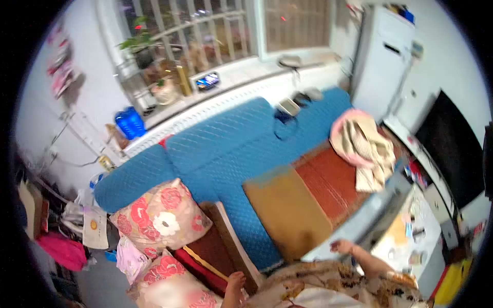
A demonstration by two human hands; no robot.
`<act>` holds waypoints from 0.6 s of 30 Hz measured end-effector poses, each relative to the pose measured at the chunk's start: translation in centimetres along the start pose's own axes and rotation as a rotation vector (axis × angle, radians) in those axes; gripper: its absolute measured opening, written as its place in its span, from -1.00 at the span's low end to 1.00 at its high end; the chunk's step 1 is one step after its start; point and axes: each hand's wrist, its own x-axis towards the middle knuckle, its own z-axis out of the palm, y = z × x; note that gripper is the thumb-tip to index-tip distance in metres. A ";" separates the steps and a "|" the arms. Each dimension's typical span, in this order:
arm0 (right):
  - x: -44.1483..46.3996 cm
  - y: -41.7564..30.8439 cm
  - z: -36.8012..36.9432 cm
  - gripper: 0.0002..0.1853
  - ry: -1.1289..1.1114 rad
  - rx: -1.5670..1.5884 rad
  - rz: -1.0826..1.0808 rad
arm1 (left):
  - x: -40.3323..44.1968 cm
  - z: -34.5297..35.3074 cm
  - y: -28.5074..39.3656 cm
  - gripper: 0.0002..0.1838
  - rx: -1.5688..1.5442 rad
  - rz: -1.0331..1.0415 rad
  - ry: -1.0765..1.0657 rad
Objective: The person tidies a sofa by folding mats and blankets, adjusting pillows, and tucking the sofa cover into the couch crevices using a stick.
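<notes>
My left hand is low in the head view, beside a floral pillow and a dark red-brown seat mat. A tan strip runs across the mat and ends close to that hand; whether they touch is unclear. The left fingers are too small and blurred to read. My right hand hangs at the right, its fingers loosely apart with nothing visible in them. Below it in the picture is the grey edge of a table. A brown mat lies on the blue quilted sofa cover ahead of me.
Another floral pillow leans on the sofa's left end. A crumpled beige blanket lies on a pink cushion at the right. A small basket sits on the sofa back. The television and a cluttered white tabletop stand at the right.
</notes>
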 end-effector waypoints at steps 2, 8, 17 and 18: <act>-3.6 0.5 -0.7 -0.59 0.012 0.090 0.133 | -0.3 1.6 -3.8 -0.77 -0.066 0.076 -0.046; -13.4 11.6 -1.8 -0.61 0.215 0.382 0.451 | -0.8 8.8 -6.1 -0.76 0.090 0.104 -0.118; -24.1 26.6 -2.3 -0.59 0.487 0.822 0.825 | 0.8 24.1 -2.1 -0.69 0.503 0.181 0.038; -24.1 27.2 -2.6 -0.58 0.495 0.832 0.824 | 1.8 25.0 -1.7 -0.72 0.546 0.205 0.006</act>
